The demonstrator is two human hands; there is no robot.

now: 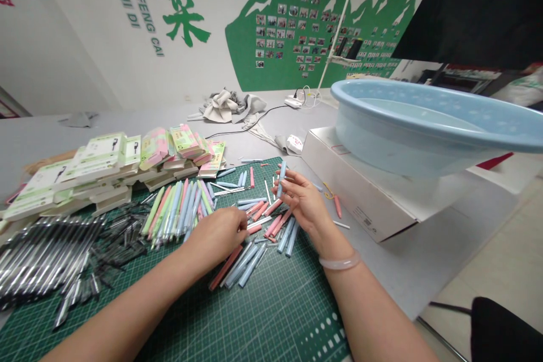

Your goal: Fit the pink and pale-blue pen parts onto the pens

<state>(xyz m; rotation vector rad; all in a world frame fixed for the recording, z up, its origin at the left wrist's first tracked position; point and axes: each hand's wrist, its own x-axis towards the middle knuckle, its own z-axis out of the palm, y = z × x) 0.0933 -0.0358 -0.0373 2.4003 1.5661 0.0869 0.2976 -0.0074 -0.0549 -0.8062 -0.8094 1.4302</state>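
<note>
Between the thumb and fingers of my right hand is a light blue pen barrel, held upright. My left hand is closed, fingertips down at the pile of pen parts; whatever they grip, if anything, is hidden. Loose blue barrels, pink barrels and thin white refills lie around both hands on a green cutting mat. Left of my left hand is a heap of pastel pens in green, pink, blue and purple.
Black-and-clear pens and dark small parts cover the mat's left side. Behind them are stacked pen boxes. At right, a big blue basin rests on a white carton. Crumpled grey cloth lies at the back.
</note>
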